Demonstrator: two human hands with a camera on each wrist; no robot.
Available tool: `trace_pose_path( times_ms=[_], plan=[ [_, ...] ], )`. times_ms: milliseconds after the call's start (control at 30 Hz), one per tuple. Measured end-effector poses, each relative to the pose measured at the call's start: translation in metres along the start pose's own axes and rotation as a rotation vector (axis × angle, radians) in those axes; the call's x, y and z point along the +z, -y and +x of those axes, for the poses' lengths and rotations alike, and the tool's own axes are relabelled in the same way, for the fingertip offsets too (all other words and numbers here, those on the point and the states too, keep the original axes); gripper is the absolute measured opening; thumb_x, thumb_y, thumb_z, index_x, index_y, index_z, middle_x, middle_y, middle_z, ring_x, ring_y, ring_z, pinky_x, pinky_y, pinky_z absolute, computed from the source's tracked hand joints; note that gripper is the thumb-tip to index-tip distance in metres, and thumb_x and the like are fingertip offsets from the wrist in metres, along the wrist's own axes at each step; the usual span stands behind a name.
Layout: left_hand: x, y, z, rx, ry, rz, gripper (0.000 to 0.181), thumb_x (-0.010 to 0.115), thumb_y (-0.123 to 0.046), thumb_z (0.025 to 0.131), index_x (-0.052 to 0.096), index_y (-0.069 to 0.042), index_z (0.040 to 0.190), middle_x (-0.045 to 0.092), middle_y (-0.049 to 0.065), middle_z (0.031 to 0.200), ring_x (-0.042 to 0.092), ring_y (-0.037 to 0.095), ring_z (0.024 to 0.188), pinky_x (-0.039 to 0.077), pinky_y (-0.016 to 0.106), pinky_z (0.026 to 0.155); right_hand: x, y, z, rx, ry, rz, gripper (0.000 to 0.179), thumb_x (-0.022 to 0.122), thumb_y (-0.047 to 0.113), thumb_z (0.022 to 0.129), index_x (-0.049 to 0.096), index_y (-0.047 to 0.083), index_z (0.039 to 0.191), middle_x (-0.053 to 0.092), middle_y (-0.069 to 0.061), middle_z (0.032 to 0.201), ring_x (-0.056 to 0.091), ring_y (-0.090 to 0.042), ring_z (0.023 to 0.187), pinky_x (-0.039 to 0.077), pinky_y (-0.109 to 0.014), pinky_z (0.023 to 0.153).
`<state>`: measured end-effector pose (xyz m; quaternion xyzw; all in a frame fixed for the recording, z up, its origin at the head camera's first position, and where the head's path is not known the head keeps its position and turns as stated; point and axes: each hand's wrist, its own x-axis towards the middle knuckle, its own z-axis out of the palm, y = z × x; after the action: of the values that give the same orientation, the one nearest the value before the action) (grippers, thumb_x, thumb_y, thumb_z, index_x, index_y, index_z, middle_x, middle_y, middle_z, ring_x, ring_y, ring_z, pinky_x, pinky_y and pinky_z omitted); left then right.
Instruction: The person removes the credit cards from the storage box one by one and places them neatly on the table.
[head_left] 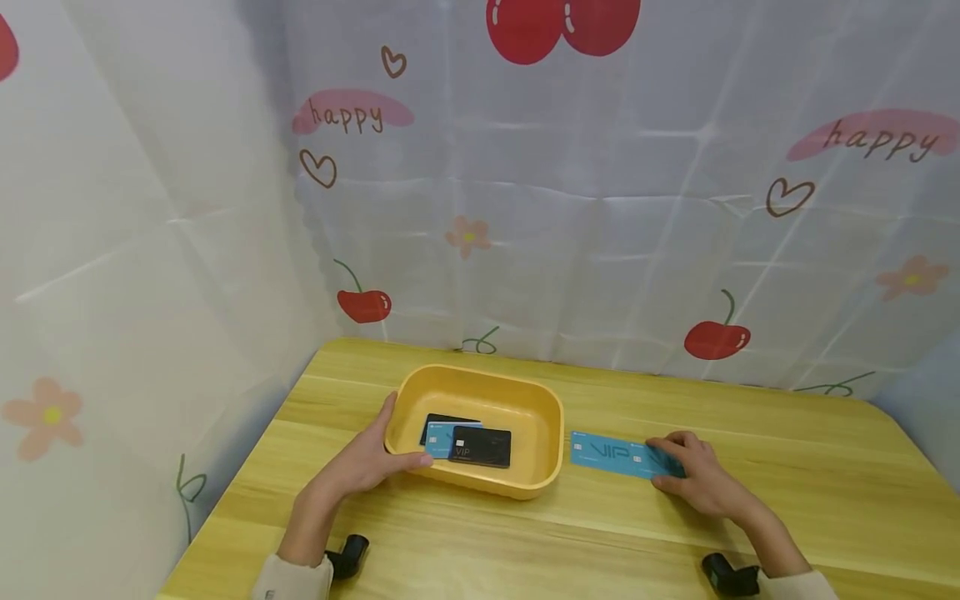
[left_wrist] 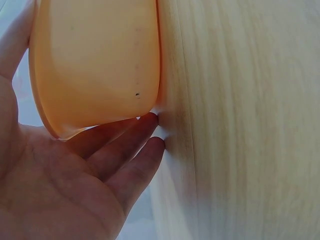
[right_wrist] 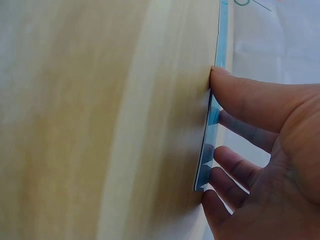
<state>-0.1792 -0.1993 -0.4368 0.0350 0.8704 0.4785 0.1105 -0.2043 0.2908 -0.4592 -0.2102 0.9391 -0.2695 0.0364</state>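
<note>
A yellow plastic basin (head_left: 528, 475) stands on the wooden table, and my left hand (head_left: 367, 458) grips its left end. The thumb lies along the near rim; in the left wrist view the fingers (left_wrist: 137, 167) reach against the outer wall close to the table. Inside the basin, a black VIP card (head_left: 491, 450) overlaps a blue card (head_left: 438, 442), with another black card (head_left: 442, 418) behind them. To the right of the basin, two blue VIP cards lie end to end, overlapping. My right hand (head_left: 705, 479) pinches the right-hand blue card (right_wrist: 206, 155) between thumb and fingers; the left one (head_left: 596, 454) extends toward the basin.
The wooden table (head_left: 480, 550) runs back to a white curtain (head_left: 562, 275) printed with cherries, hearts and "happy". A second white sheet (head_left: 150, 275) hangs along the left side. Black devices (head_left: 351, 557) are worn at both wrists, beside the beige sleeves (head_left: 296, 579).
</note>
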Motion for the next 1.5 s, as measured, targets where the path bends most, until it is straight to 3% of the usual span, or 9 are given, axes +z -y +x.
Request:
trace_pose_path(
  times_ms=[633, 900, 1200, 1500],
  plan=[
    [-0.001, -0.001, 0.001, 0.022, 0.006, -0.021, 0.121, 0.081, -0.042, 0.081, -0.006, -0.009, 0.159, 0.016, 0.022, 0.160, 0.033, 0.037, 0.138, 0.030, 0.055, 0.108, 0.001, 0.001, 0.000, 0.000, 0.000, 0.001, 0.050, 0.074, 0.014, 0.088, 0.058, -0.005, 0.131, 0.044, -0.026, 0.122, 0.038, -0.044, 0.107, 0.036, -0.055, 0.082],
    [-0.001, 0.000, 0.002, 0.015, 0.010, -0.022, 0.121, 0.081, -0.042, 0.081, -0.006, -0.009, 0.158, 0.014, 0.022, 0.161, 0.035, 0.036, 0.136, 0.031, 0.054, 0.108, 0.001, 0.000, 0.001, 0.019, -0.010, 0.015, 0.065, 0.076, 0.018, 0.087, 0.047, -0.010, 0.138, 0.045, -0.031, 0.124, 0.039, -0.047, 0.109, 0.039, -0.060, 0.083],
    [0.001, 0.000, 0.002, 0.025, 0.012, -0.014, 0.121, 0.081, -0.042, 0.081, -0.005, -0.008, 0.158, 0.012, 0.021, 0.161, 0.029, 0.038, 0.141, 0.028, 0.055, 0.110, -0.005, -0.001, -0.002, 0.100, 0.015, 0.172, 0.080, 0.076, 0.025, 0.087, 0.034, -0.016, 0.142, 0.048, -0.033, 0.131, 0.040, -0.050, 0.120, 0.036, -0.067, 0.092],
    [-0.002, -0.001, 0.001, 0.023, 0.012, -0.010, 0.121, 0.080, -0.043, 0.081, -0.006, -0.009, 0.158, 0.011, 0.020, 0.162, 0.029, 0.036, 0.140, 0.029, 0.054, 0.109, -0.006, 0.014, 0.004, 0.100, -0.027, 0.092, 0.080, 0.076, 0.032, 0.086, 0.041, -0.015, 0.139, 0.045, -0.035, 0.134, 0.028, -0.054, 0.122, 0.032, -0.072, 0.089]
  ],
)
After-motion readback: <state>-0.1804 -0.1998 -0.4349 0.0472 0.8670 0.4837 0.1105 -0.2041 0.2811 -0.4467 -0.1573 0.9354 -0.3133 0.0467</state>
